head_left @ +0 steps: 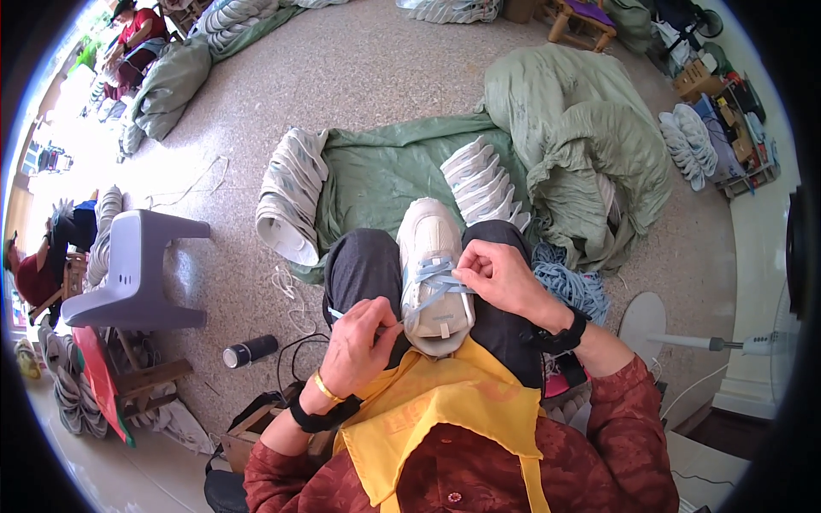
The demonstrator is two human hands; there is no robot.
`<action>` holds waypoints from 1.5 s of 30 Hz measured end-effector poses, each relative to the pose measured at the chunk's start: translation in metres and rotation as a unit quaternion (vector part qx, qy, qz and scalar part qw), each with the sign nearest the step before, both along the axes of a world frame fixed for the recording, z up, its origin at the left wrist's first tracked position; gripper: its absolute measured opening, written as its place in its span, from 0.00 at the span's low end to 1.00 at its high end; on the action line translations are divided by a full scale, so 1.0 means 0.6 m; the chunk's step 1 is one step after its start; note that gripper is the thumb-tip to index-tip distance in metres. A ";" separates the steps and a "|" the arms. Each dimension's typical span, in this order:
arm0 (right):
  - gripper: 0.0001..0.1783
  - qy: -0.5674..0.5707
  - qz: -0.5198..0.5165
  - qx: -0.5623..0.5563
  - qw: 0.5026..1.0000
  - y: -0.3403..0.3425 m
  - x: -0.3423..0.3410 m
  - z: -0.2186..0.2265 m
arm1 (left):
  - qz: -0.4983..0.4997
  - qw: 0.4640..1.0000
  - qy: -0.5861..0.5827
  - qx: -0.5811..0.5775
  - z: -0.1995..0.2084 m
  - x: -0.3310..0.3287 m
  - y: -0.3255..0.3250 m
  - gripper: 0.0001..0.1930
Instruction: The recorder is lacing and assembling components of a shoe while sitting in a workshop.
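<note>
A white sneaker (429, 227) lies between my knees, its toe pointing away from me and its tongue toward me. A light blue flat shoelace (434, 272) crosses its upper eyelets. My right hand (505, 278) pinches the lace at the shoe's right side, thumb and forefinger together. To the left of the tongue, my left hand (363, 338) is closed on a stretch of the same lace; a short blue piece shows beyond its knuckles. A yellow apron (445, 393) covers my lap below the shoe.
Stacked white shoes (293, 188) and another row (483, 184) stand on a green cloth (385, 167). A bundle of blue laces (573, 286) lies right of my knee, near a green sack (590, 154). A grey plastic chair (137, 269) and dark cylinder (250, 351) are left. Other people sit far left.
</note>
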State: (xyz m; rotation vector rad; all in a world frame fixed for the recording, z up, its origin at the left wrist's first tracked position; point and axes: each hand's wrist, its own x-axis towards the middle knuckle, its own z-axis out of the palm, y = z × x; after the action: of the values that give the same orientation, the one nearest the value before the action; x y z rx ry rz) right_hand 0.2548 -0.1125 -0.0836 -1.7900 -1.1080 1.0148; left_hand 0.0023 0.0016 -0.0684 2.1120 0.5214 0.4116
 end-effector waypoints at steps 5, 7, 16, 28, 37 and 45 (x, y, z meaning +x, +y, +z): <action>0.10 0.025 -0.012 0.027 0.999 0.000 0.001 -0.003 | 0.006 0.999 -0.004 0.033 0.016 -0.021 0.017 0.10; 0.08 0.040 -0.038 0.015 0.998 0.005 -0.004 0.006 | 0.004 0.999 0.007 0.042 0.021 -0.033 0.020 0.11; 0.06 -0.106 0.001 0.113 0.988 0.010 -0.002 0.020 | 0.008 0.995 0.093 -0.035 0.023 -0.079 0.023 0.10; 0.07 -0.300 0.169 0.181 0.921 0.052 -0.030 0.019 | -0.001 1.000 0.003 -0.008 0.006 -0.021 0.016 0.08; 0.06 -0.081 0.190 0.112 0.972 0.061 -0.002 0.005 | 0.067 0.993 -0.068 -0.076 -0.029 0.071 0.003 0.10; 0.07 0.036 0.184 0.034 0.982 0.066 0.013 0.019 | 0.021 0.992 -0.061 -0.111 -0.056 0.087 0.021 0.06</action>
State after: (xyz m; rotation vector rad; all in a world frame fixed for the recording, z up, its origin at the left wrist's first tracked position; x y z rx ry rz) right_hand 0.2624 -0.0729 -0.0722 -1.5137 -1.4435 1.2291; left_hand 0.0544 0.0141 -0.1021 1.8529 0.5160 0.4803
